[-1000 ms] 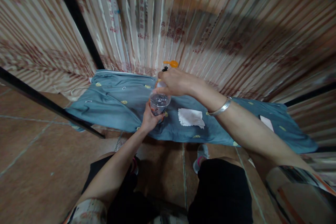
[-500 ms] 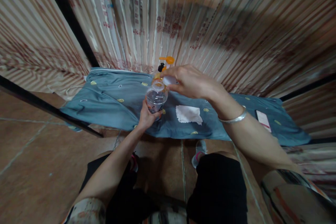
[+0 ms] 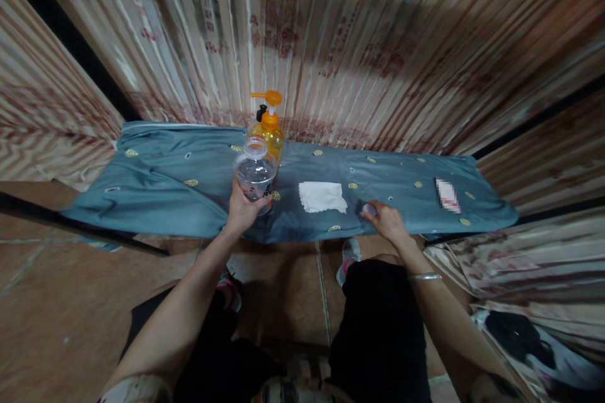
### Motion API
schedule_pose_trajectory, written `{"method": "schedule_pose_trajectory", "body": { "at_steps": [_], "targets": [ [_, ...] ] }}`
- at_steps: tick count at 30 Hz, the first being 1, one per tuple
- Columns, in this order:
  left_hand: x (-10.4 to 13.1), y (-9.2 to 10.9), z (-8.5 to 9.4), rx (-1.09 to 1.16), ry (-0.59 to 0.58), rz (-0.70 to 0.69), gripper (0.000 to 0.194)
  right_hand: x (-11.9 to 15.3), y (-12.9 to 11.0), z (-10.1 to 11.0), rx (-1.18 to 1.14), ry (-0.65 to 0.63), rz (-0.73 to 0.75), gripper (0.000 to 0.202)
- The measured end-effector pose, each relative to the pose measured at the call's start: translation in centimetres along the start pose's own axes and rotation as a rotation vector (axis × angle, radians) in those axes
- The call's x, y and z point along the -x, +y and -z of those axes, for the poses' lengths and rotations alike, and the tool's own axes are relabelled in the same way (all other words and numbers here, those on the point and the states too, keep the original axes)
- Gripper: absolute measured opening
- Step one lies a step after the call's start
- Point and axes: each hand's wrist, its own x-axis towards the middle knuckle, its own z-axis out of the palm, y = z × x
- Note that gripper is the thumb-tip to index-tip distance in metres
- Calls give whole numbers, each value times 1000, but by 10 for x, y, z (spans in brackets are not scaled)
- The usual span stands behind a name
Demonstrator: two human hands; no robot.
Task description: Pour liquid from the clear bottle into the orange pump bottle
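Note:
My left hand (image 3: 243,210) is wrapped round the side of a clear plastic bottle (image 3: 256,170), which stands on the blue-green cloth (image 3: 208,201) with its round mouth uncovered. Right behind it is an orange pump bottle (image 3: 274,136), its lower part hidden by the clear one. To the right, over the cloth's front part, my right hand (image 3: 389,223) pinches a small whitish round cap (image 3: 369,208) between thumb and fingers. Between my hands lies a white napkin (image 3: 322,197), left of the cap.
A small white and pink flat object (image 3: 447,195), blurred by pixels, lies at the right of the cloth. Behind hangs a striped curtain (image 3: 331,63). Dark bars (image 3: 80,227) run along both sides. A dark bag-like item (image 3: 517,337) is at lower right.
My right hand has moved from the clear bottle's mouth down to the right, carrying the cap to the cloth. My left hand still grips the bottle. The view has shifted slightly.

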Motion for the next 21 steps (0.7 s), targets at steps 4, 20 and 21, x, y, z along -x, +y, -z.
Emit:
{"method": "schedule_pose_trajectory", "body": {
  "at_steps": [4,20,21],
  "targets": [
    [-1,-3,2,-14,6,10,82,-18,29,-3,33,40,-140,31],
    [4,-1,0,18,10,13,104,-47,49,-30,-24,94,-166,29],
    [5,0,0,20,10,15,104,-48,48,-29,-37,115,-147,31]
  ]
}}
